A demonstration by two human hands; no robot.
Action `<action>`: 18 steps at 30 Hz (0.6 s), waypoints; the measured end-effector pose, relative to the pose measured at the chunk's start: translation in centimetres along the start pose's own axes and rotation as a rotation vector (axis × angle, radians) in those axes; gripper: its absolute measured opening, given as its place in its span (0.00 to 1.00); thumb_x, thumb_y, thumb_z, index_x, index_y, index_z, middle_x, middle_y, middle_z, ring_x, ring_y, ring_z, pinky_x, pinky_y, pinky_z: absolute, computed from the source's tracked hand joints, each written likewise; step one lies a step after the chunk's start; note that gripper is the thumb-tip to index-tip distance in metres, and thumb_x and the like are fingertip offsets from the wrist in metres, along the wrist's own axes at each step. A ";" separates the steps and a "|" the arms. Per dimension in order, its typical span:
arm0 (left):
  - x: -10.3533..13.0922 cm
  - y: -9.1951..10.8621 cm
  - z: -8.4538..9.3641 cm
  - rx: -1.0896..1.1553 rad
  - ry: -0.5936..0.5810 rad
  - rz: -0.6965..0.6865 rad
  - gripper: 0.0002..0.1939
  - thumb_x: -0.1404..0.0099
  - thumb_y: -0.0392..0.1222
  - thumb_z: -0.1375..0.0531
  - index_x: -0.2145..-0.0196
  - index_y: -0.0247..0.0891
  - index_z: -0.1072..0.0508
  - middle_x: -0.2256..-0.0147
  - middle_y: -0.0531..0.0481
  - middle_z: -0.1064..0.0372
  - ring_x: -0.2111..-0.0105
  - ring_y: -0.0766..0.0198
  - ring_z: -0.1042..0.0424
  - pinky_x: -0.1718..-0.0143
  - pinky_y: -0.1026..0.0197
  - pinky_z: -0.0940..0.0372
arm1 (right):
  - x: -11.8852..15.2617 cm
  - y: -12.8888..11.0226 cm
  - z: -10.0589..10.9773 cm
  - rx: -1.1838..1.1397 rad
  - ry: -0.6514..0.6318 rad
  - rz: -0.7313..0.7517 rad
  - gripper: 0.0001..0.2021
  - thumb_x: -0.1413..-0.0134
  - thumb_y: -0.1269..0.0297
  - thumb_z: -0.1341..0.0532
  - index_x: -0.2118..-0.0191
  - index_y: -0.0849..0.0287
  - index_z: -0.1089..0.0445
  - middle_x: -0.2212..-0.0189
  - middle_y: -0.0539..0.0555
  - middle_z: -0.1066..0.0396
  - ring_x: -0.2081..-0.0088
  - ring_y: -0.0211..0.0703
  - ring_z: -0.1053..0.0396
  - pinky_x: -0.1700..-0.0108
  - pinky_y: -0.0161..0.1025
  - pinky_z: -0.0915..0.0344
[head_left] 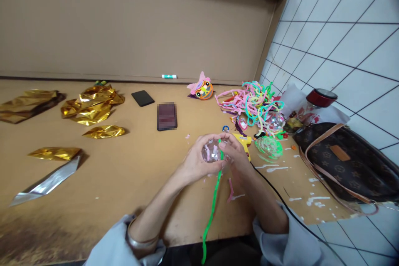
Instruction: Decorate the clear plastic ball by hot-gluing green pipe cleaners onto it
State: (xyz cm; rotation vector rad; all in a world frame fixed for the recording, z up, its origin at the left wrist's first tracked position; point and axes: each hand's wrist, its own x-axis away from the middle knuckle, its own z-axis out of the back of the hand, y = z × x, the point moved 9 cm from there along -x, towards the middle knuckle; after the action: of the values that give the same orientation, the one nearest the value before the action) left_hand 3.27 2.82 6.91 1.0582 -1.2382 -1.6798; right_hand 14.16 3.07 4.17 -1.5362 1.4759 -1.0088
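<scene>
Between my two hands is a clear plastic ball (211, 153) with pink pieces showing in or on it. My left hand (197, 158) curls around its left side, fingers closed over the top. On the other side my right hand (234, 151) presses a green pipe cleaner (214, 199) against the ball with the thumb. The pipe cleaner's long free end hangs down toward my lap. Just behind my right hand lies a yellow glue gun (245, 143), partly hidden, its black cord (280, 197) running off to the lower right.
A heap of colourful pipe cleaners (249, 102), a green-wrapped ball (269, 148), a decorated ball figure (202, 88), a red-lidded jar (321, 97) and a brown handbag (352, 162) stand around. Gold foil (93, 104), a black card (142, 98) and a glue stick (169, 77) lie leftward.
</scene>
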 end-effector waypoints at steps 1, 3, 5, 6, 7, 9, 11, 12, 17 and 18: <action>0.0 0.0 0.1 -0.004 0.005 0.001 0.29 0.52 0.39 0.32 0.50 0.38 0.30 0.49 0.42 0.31 0.50 0.50 0.29 0.47 0.50 0.35 | 0.0 0.1 0.0 -0.012 0.013 -0.010 0.17 0.59 0.55 0.30 0.63 0.55 0.31 0.68 0.47 0.31 0.67 0.39 0.32 0.63 0.36 0.36; 0.0 -0.1 0.3 -0.010 0.012 0.007 0.30 0.52 0.40 0.32 0.50 0.38 0.30 0.48 0.42 0.31 0.49 0.50 0.30 0.47 0.50 0.36 | 0.0 0.0 0.1 -0.026 0.033 -0.011 0.17 0.56 0.52 0.31 0.62 0.54 0.30 0.68 0.48 0.29 0.67 0.40 0.31 0.62 0.37 0.34; 0.0 -0.2 0.5 -0.003 0.017 0.027 0.30 0.52 0.40 0.31 0.50 0.38 0.31 0.48 0.42 0.31 0.49 0.50 0.30 0.46 0.50 0.36 | 0.1 -0.3 0.2 -0.016 0.033 0.021 0.18 0.53 0.49 0.33 0.59 0.54 0.29 0.64 0.50 0.26 0.62 0.44 0.29 0.59 0.40 0.33; 0.0 -0.2 0.7 0.006 0.017 0.041 0.30 0.52 0.41 0.31 0.50 0.38 0.31 0.48 0.42 0.31 0.49 0.50 0.30 0.47 0.50 0.36 | 0.1 -0.4 0.1 -0.005 0.023 0.040 0.19 0.52 0.48 0.34 0.58 0.53 0.28 0.62 0.52 0.25 0.60 0.46 0.28 0.56 0.42 0.32; 0.0 -0.3 0.8 0.017 0.014 0.050 0.31 0.52 0.41 0.31 0.50 0.38 0.31 0.47 0.41 0.32 0.49 0.51 0.30 0.47 0.51 0.36 | 0.1 -0.6 0.0 0.011 0.007 0.058 0.19 0.50 0.47 0.35 0.57 0.53 0.27 0.59 0.53 0.25 0.56 0.49 0.28 0.53 0.45 0.32; 0.0 -0.1 0.9 0.039 0.007 0.047 0.30 0.52 0.42 0.31 0.50 0.37 0.31 0.46 0.40 0.32 0.48 0.51 0.31 0.46 0.51 0.37 | 0.2 -0.9 0.0 0.071 -0.019 0.103 0.19 0.48 0.44 0.37 0.58 0.53 0.25 0.54 0.54 0.26 0.50 0.52 0.30 0.47 0.48 0.34; -0.1 0.3 0.9 0.065 -0.011 0.027 0.30 0.51 0.41 0.31 0.50 0.36 0.31 0.46 0.40 0.32 0.47 0.51 0.32 0.45 0.52 0.38 | 0.2 -1.4 -0.1 0.155 -0.038 0.171 0.20 0.47 0.42 0.38 0.61 0.53 0.23 0.49 0.54 0.28 0.44 0.53 0.34 0.41 0.49 0.39; -0.1 0.5 0.9 0.078 -0.016 0.018 0.29 0.51 0.41 0.31 0.51 0.36 0.31 0.46 0.40 0.32 0.47 0.52 0.31 0.45 0.52 0.38 | 0.2 -1.6 -0.2 0.194 -0.048 0.207 0.20 0.47 0.42 0.39 0.62 0.53 0.23 0.48 0.54 0.29 0.42 0.53 0.36 0.39 0.49 0.41; -0.2 0.6 1.0 0.098 -0.013 0.040 0.29 0.52 0.41 0.32 0.51 0.36 0.31 0.48 0.42 0.30 0.52 0.54 0.28 0.51 0.56 0.33 | 0.4 -1.6 -0.7 0.187 -0.131 0.233 0.18 0.41 0.44 0.43 0.58 0.51 0.25 0.52 0.53 0.29 0.46 0.50 0.33 0.40 0.49 0.40; -0.2 0.5 1.1 0.095 -0.014 0.051 0.29 0.52 0.41 0.32 0.51 0.36 0.31 0.50 0.43 0.29 0.53 0.54 0.27 0.53 0.56 0.32 | 0.5 -1.4 -0.8 0.170 -0.157 0.216 0.18 0.41 0.44 0.43 0.57 0.51 0.27 0.52 0.53 0.29 0.47 0.50 0.33 0.41 0.49 0.39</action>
State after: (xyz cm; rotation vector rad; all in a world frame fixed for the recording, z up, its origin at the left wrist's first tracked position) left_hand 2.42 3.27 7.59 1.0641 -1.3543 -1.6056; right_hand 14.01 2.65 5.79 -1.2757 1.3752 -0.8433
